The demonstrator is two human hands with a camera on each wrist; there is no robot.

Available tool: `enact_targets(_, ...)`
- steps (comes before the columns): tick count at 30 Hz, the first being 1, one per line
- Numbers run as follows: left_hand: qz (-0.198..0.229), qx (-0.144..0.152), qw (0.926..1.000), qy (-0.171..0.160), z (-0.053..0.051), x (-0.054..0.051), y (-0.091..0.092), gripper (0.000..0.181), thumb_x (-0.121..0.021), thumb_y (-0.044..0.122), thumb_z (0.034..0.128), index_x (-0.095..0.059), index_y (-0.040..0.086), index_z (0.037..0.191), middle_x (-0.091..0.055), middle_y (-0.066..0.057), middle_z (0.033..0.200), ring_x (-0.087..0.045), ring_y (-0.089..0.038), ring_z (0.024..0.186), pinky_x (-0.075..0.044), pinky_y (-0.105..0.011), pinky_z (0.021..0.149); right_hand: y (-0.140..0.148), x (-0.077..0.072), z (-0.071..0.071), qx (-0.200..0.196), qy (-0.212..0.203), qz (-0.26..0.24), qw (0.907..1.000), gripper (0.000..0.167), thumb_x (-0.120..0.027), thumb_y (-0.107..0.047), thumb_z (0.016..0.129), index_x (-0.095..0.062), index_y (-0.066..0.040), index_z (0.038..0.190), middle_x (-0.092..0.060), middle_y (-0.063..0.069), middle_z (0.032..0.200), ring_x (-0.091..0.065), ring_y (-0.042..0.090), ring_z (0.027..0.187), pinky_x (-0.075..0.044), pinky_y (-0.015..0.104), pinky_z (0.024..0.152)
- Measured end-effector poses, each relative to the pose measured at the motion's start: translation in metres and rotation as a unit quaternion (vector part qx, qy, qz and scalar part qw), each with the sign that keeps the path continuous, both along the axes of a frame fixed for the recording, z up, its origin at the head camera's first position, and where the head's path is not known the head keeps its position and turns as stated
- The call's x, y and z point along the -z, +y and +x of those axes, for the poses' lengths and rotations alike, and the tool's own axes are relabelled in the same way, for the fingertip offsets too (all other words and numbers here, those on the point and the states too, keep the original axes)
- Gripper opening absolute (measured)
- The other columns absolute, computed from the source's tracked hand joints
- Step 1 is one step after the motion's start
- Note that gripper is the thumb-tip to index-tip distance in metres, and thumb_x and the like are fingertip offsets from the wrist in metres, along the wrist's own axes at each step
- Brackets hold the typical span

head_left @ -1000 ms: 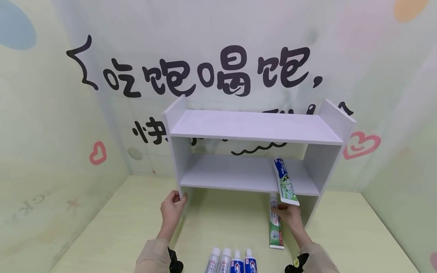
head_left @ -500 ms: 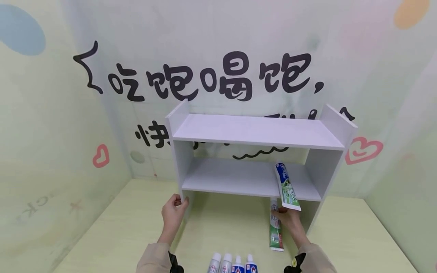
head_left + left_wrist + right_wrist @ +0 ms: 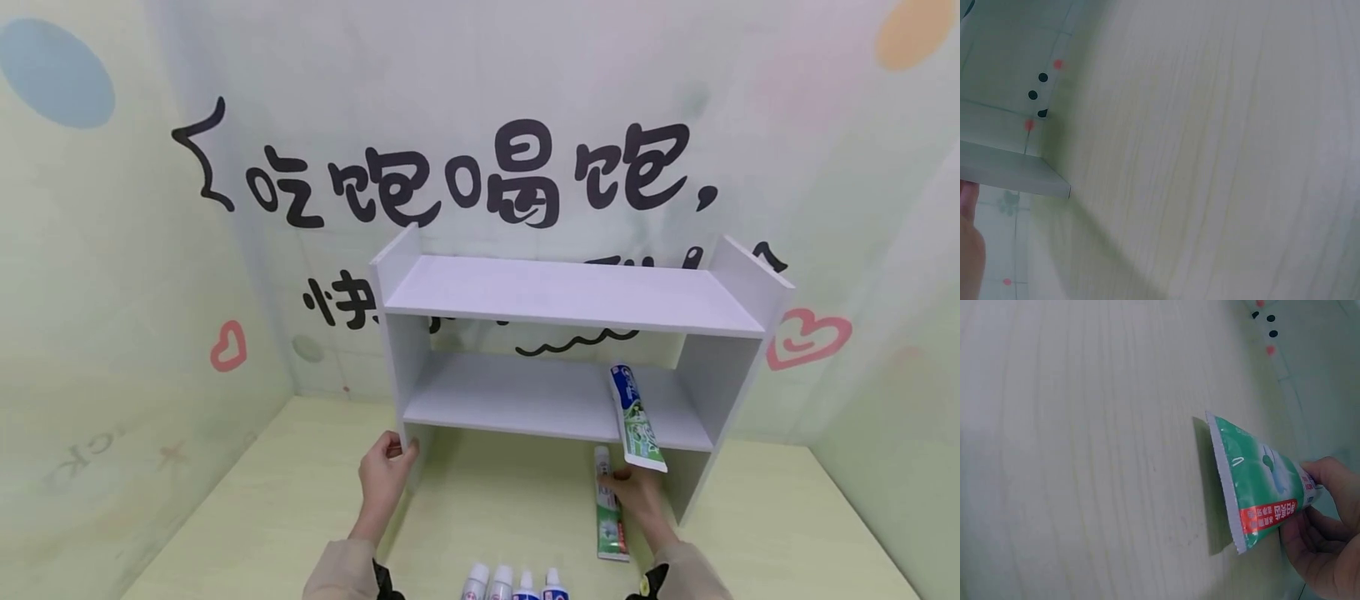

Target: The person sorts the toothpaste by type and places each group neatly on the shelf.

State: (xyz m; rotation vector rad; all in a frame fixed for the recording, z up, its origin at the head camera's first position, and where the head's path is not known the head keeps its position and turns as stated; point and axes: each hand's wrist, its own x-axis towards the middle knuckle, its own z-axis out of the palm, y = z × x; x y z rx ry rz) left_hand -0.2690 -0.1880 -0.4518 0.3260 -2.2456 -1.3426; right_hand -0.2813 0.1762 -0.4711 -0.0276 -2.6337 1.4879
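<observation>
In the head view my right hand (image 3: 643, 493) pinches a green-and-white toothpaste tube (image 3: 611, 533) below the middle board of a white two-tier shelf (image 3: 517, 392). The right wrist view shows thumb and fingers around the tube's far part, with its flat crimped tail toward the camera and a shadow beside it on the tabletop. My left hand (image 3: 384, 482) grips the lower front edge of the shelf's left side panel (image 3: 1013, 169). Another toothpaste tube (image 3: 637, 417), blue and green, lies on the middle board, its tail jutting past the front edge above my right hand.
Several small tubes lie in a row at the near edge of view, silver ones (image 3: 477, 583) and blue ones (image 3: 555, 585), partly cut off. The pale wooden table (image 3: 247, 517) runs back to a printed wall (image 3: 300, 100).
The head view has tilted up slightly, so everything sits lower in it. The green tube's cap now shows clear below the board's edge. Both hands keep their holds.
</observation>
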Motion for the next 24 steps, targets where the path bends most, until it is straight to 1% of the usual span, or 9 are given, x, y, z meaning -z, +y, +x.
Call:
enact_targets(3, -0.006, -0.004, 1.0, 0.001, 0.0, 0.0, 0.0, 0.013, -0.066, 0.017, 0.078, -0.062, 0.005, 0.08, -0.069, -0.012, 0.081, -0.063, -0.015, 0.073, -0.046, -0.022, 0.061, 0.0, 0.0, 0.001, -0.002, 0.008, 0.005, 1.0, 0.042, -0.068, -0.004, 0.074, -0.047, 0.016, 0.104, -0.059, 0.021, 0.074, -0.054, 0.017, 0.059, -0.043, 0.027, 0.051)
enact_targets(5, -0.006, -0.002, 1.0, 0.003, 0.0, -0.001, 0.0, 0.013, -0.066, 0.017, 0.0783, -0.061, 0.004, 0.08, -0.069, -0.012, 0.082, -0.064, -0.015, 0.074, -0.047, -0.022, 0.061, 0.0, 0.0, 0.001, -0.004, 0.013, 0.009, 0.9999, 0.039, -0.068, -0.004, 0.075, -0.048, 0.016, 0.102, -0.059, 0.021, 0.074, -0.053, 0.016, 0.058, -0.042, 0.027, 0.05)
enact_targets(7, -0.005, -0.002, 1.0, 0.004, 0.0, -0.001, 0.0, 0.014, -0.066, 0.017, 0.0783, -0.061, 0.004, 0.08, -0.069, -0.013, 0.082, -0.064, -0.016, 0.074, -0.046, -0.021, 0.061, 0.0, 0.0, 0.001, -0.007, 0.017, 0.011, 0.9998, 0.041, -0.068, -0.004, 0.075, -0.047, 0.016, 0.105, -0.06, 0.021, 0.074, -0.053, 0.016, 0.058, -0.042, 0.027, 0.05)
enact_targets(11, 0.001, 0.0, 1.0, 0.003, 0.001, 0.001, -0.001, 0.014, -0.066, 0.016, 0.0784, -0.061, 0.003, 0.08, -0.069, -0.013, 0.083, -0.064, -0.017, 0.075, -0.046, -0.019, 0.06, -0.001, 0.0, 0.003, -0.013, 0.016, 0.017, 0.9996, 0.044, -0.067, -0.005, 0.076, -0.045, 0.017, 0.107, -0.059, 0.021, 0.074, -0.053, 0.017, 0.058, -0.042, 0.027, 0.049)
enact_targets(12, 0.001, 0.001, 1.0, 0.004, 0.001, 0.002, -0.001, 0.014, -0.066, 0.016, 0.0784, -0.061, 0.003, 0.08, -0.069, -0.014, 0.083, -0.064, -0.017, 0.075, -0.046, -0.019, 0.06, -0.001, 0.0, 0.004, -0.012, 0.016, 0.019, 0.9996, 0.043, -0.067, -0.005, 0.076, -0.046, 0.017, 0.105, -0.059, 0.021, 0.074, -0.053, 0.016, 0.058, -0.042, 0.027, 0.049)
enact_targets(14, 0.001, 0.001, 1.0, 0.002, 0.002, 0.003, -0.001, 0.014, -0.066, 0.016, 0.0786, -0.061, 0.003, 0.08, -0.069, -0.014, 0.083, -0.064, -0.017, 0.075, -0.046, -0.019, 0.06, 0.0, -0.002, 0.006, -0.007, 0.003, 0.026, 0.9996, 0.035, -0.068, -0.008, 0.076, -0.051, 0.015, 0.096, -0.059, 0.018, 0.071, -0.051, 0.016, 0.057, -0.041, 0.027, 0.048)
enact_targets(18, -0.001, 0.0, 1.0, 0.001, 0.003, 0.005, -0.001, 0.014, -0.066, 0.016, 0.0788, -0.061, 0.003, 0.081, -0.069, -0.013, 0.084, -0.065, -0.019, 0.077, -0.046, -0.019, 0.06, 0.003, -0.006, 0.009, 0.002, -0.02, 0.045, 0.9988, 0.03, -0.069, -0.014, 0.077, -0.056, 0.012, 0.084, -0.059, 0.014, 0.068, -0.049, 0.014, 0.055, -0.039, 0.026, 0.048)
enact_targets(21, -0.002, -0.003, 1.0, -0.001, 0.003, 0.004, -0.001, 0.013, -0.066, 0.016, 0.0784, -0.062, 0.004, 0.081, -0.069, -0.013, 0.084, -0.065, -0.017, 0.076, -0.046, -0.019, 0.061, 0.006, -0.01, 0.011, 0.006, -0.032, 0.06, 0.9977, 0.036, -0.069, -0.017, 0.077, -0.057, 0.014, 0.087, -0.062, 0.019, 0.074, -0.052, 0.017, 0.059, -0.041, 0.026, 0.05)
enact_targets(24, -0.002, -0.005, 1.0, 0.001, 0.001, 0.001, 0.0, 0.011, -0.066, 0.015, 0.0778, -0.062, 0.005, 0.081, -0.069, -0.012, 0.083, -0.064, -0.014, 0.074, -0.047, -0.02, 0.061, 0.008, -0.014, 0.013, 0.017, -0.039, 0.063, 0.9971, 0.041, -0.07, -0.018, 0.076, -0.056, 0.017, 0.093, -0.062, 0.026, 0.084, -0.057, 0.022, 0.066, -0.047, 0.029, 0.056)
